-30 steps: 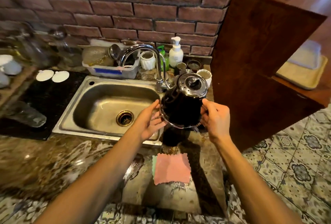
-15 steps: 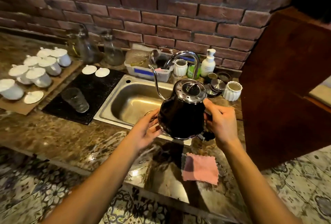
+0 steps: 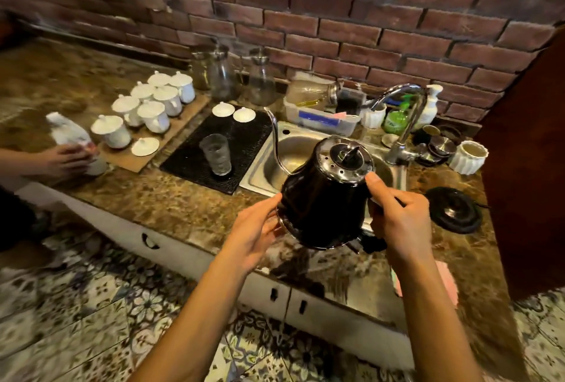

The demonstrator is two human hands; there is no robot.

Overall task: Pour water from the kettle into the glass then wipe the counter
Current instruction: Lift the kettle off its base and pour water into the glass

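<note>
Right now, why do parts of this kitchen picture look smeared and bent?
Head view: the wide lens bows the red brick wall; the patterned floor tiles and left edge smear with motion blur; the black gooseneck kettle stays fairly sharp; glare streaks the brown marble counter.

glass on mat, left of sink

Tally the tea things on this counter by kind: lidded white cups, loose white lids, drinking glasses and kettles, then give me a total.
lidded white cups: 7
loose white lids: 3
drinking glass: 1
kettle: 1
Total: 12
</note>
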